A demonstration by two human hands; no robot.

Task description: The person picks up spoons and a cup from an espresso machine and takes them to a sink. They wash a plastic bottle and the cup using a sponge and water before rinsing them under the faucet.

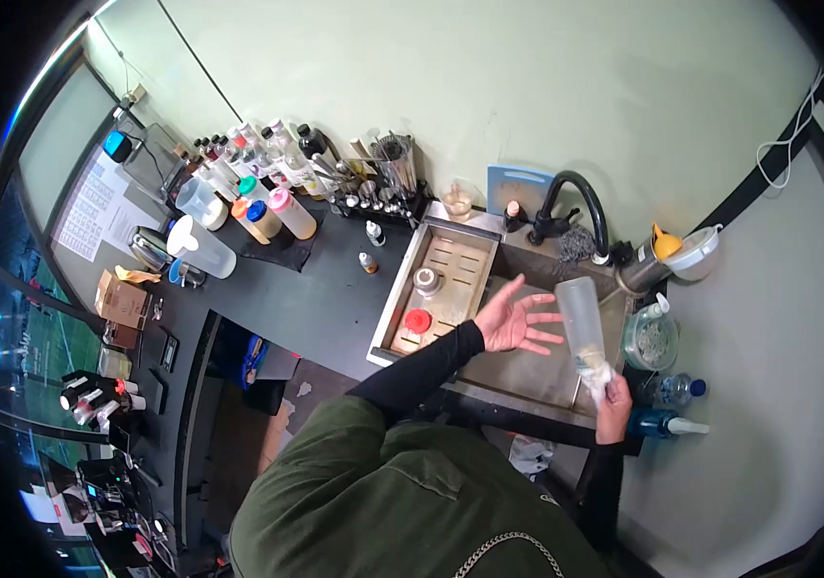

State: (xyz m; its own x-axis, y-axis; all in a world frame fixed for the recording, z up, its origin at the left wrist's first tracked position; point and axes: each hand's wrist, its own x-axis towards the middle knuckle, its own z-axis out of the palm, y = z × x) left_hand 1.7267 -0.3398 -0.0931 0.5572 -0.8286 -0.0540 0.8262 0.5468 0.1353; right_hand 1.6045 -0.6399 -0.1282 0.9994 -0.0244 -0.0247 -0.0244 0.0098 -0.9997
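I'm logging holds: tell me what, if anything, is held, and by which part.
The right grip clutches a white cloth bunched at the near end of a clear bottle, holding both there; the left grip holds nothing.

The right hand (pixel 612 409) holds a white cloth (pixel 596 377) at the near end of a clear bottle (pixel 581 313). The left hand (pixel 516 320) is next to the bottle, fingers spread wide over the sink (pixel 526 378). A red lid (pixel 418 321) sits in the tray (pixel 458 262) nearby.

Faint shadows mark the wall (pixel 412 77); edges bow.
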